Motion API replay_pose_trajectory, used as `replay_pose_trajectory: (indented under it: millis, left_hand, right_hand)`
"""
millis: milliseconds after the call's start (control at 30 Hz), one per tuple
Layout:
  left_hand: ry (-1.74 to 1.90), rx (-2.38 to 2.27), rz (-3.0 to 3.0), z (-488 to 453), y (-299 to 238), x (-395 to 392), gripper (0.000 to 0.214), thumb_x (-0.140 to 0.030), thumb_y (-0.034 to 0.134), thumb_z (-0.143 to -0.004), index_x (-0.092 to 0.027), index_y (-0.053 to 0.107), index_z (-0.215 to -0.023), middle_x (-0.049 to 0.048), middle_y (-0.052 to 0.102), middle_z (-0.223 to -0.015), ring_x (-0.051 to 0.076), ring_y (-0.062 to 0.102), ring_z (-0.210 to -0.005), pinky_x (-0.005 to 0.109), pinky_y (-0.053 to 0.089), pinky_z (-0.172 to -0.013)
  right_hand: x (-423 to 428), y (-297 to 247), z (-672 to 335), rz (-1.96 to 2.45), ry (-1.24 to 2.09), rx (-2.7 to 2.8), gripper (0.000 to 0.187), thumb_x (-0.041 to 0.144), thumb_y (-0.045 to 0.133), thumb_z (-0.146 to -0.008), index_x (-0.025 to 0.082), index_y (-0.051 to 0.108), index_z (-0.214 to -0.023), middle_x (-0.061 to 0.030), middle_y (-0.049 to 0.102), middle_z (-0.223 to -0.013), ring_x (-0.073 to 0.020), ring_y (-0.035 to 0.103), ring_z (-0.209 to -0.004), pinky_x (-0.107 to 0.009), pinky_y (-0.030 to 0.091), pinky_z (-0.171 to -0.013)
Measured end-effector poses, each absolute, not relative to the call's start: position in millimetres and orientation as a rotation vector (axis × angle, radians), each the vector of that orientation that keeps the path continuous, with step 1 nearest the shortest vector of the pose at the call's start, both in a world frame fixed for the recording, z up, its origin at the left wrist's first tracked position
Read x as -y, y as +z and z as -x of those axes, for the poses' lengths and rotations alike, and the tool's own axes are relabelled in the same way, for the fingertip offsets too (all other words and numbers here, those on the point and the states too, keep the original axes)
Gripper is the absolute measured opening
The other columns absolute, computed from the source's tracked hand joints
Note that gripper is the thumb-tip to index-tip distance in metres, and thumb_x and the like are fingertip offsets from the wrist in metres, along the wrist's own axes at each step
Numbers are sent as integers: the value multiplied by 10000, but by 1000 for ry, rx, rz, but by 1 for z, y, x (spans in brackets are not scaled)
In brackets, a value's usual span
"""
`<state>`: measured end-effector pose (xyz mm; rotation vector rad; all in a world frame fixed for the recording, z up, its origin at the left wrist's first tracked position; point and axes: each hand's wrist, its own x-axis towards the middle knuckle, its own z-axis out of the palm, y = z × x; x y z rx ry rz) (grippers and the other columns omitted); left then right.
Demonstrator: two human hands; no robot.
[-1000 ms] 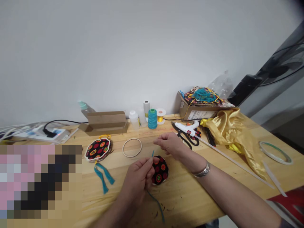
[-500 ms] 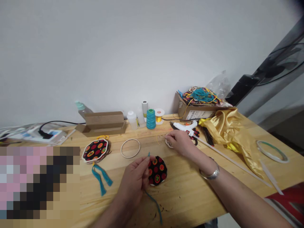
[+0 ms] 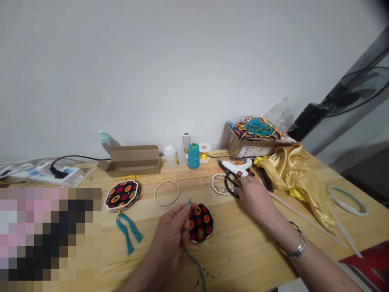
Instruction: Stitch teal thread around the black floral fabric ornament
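Note:
My left hand (image 3: 174, 229) is closed in a pinch around a teal cord (image 3: 196, 261). A short end sticks up above the thumb, and the longer end trails down over the table. Beside those fingertips is a round black fabric piece (image 3: 204, 225) with red and orange flower patterns; whether the fingers also grip it, I cannot tell. My right hand (image 3: 253, 196), with a silver bracelet on its wrist, has its fingers closed on the black handles of scissors (image 3: 227, 186). These overlap a pale lattice cutout (image 3: 218, 183), and a white glue gun (image 3: 235, 168) lies just behind.
A thin ring (image 3: 167, 193) and a stacked patterned ornament (image 3: 123, 194) with teal tassels lie left. Behind stand an open cardboard box (image 3: 135, 166), bottles (image 3: 170, 156) and a teal thread cone (image 3: 193, 156). Gold satin cloth (image 3: 291, 166) and a filled box (image 3: 252, 150) occupy the right.
My right hand has left the lattice cutout and moved right and nearer to the scissors, whose handles now overlap the cutout. My left hand still holds the cord in nearly the same place.

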<state>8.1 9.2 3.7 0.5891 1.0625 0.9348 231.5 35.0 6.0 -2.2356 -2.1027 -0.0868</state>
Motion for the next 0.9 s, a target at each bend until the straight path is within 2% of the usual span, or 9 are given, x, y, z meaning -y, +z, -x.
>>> replay_pose_trajectory:
  millis: [167, 267, 367, 467, 533, 633, 767, 900]
  left_hand:
    - [933, -1045, -579, -8, 0, -11, 267, -367, 624, -703, -122, 625, -811, -122, 247, -415, 6, 121, -344, 155, 86, -331]
    - [937, -1050, -585, -8, 2, -11, 268, -365, 629, -700, -116, 625, -799, -119, 253, -417, 6, 131, -344, 154, 89, -332]
    - [944, -1063, -595, -9, 4, -11, 277, -367, 640, -686, -110, 626, -787, -119, 251, -416, 8, 135, -347, 154, 87, -330]
    - [945, -1069, -596, -9, 5, -11, 280, -375, 649, -670, -115, 627, -771, -118, 257, -413, 7, 134, -339, 156, 83, -325]
    - [946, -1062, -597, -9, 4, -11, 276, -375, 649, -670, -120, 629, -774, -118, 258, -412, 7, 137, -337, 155, 85, -325]
    - [942, -1048, -599, -8, 3, -11, 271, -372, 638, -683, -120, 630, -783, -120, 252, -409, 8, 138, -338, 157, 91, -329]
    - [939, -1056, -602, -7, 3, -11, 265, -364, 622, -698, -120, 628, -800, -118, 265, -407, 13, 144, -339, 164, 96, -331]
    - [954, -1079, -620, -8, 3, -11, 282, -378, 618, -701, -116, 626, -805, -121, 255, -407, 14, 150, -342, 159, 102, -334]
  right_hand:
    - [-43, 11, -221, 2263, -15, 2129, 248, 29, 438, -737, 11, 579, -940, -221, 603, -899, -279, 550, -869, -330, 360, -753]
    - [-49, 14, -223, 2272, 92, 2092, 274, 30, 447, -710, 0, 573, -952, -240, 603, -891, -288, 564, -842, -338, 372, -712]
    - [-56, 18, -232, 2240, 266, 2028, 226, 113, 482, -710, 48, 600, -891, -192, 622, -836, -256, 574, -764, -316, 376, -654]
    - [-63, 23, -247, 2158, 525, 1957, 165, 208, 516, -694, 106, 622, -768, -97, 617, -709, -182, 546, -631, -259, 357, -551]
    - [-65, 27, -256, 2050, 740, 1925, 157, 231, 513, -684, 119, 621, -695, -43, 585, -620, -130, 499, -547, -225, 333, -492]
    - [-64, 35, -262, 1859, 1000, 1897, 182, 250, 491, -691, 115, 607, -655, -11, 551, -575, -94, 459, -512, -202, 343, -487]
    - [-51, 44, -256, 1503, 1338, 1689, 233, 320, 529, -698, 112, 592, -784, -14, 541, -661, -87, 459, -571, -208, 364, -548]
    - [-36, 42, -238, 1164, 1568, 1391, 348, 305, 622, -628, 141, 554, -927, 2, 492, -713, -89, 433, -583, -219, 341, -535]
